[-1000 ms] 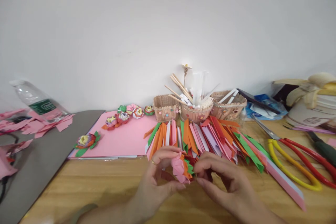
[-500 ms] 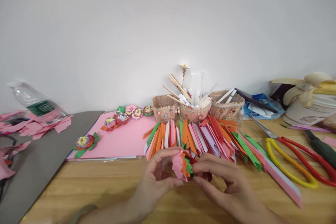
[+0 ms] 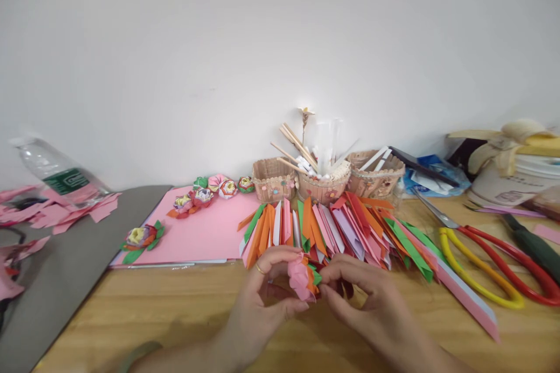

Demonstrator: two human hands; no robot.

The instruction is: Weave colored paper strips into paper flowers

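Note:
Between my two hands is a paper flower [image 3: 300, 280] with pink, orange and green petals. My left hand [image 3: 266, 297] curls around its pink side, thumb below and fingers above. My right hand [image 3: 356, 291] pinches a green petal on its other side between thumb and fingertips. Just behind the hands lies a row of folded paper strips [image 3: 321, 227] in orange, pink, green, red and lilac. One similar flower [image 3: 142, 239] sits to the left, at the edge of a pink paper sheet [image 3: 219, 233]. The underside of the held flower is hidden.
Three small wooden baskets [image 3: 275, 182] stand against the wall, the middle one holding sticks. Several paper flowers [image 3: 227, 187] rest on the pink sheet. Scissors [image 3: 476, 256] with red and yellow handles lie at right. A plastic bottle [image 3: 61, 169] lies among pink scraps [image 3: 56, 213] at left.
The flower has turned slightly in my hands, showing more of its pink petals and less green. My right fingers have shifted a little on the green petal.

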